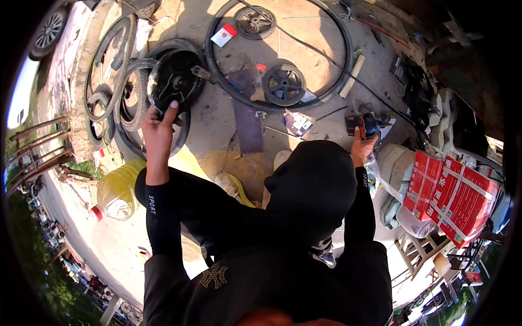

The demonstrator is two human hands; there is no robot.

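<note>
My left hand (162,133) grips the edge of a black round wheel part (179,79) with a short metal stub (200,73) sticking out to the right, over loose tyres (128,113) on the left. My right hand (363,144) is closed on a dark object (363,126), possibly a tool, at the right beside a long black hose or cable (383,101). My knees and shoes (231,187) are below, between the two hands.
Ahead lie a large tyre loop (343,43), two small wheels (283,84), a dark board (247,130) and a wooden strip (352,76). At left stands a yellow jug (117,190); at right, red boxes (465,198) and assorted clutter.
</note>
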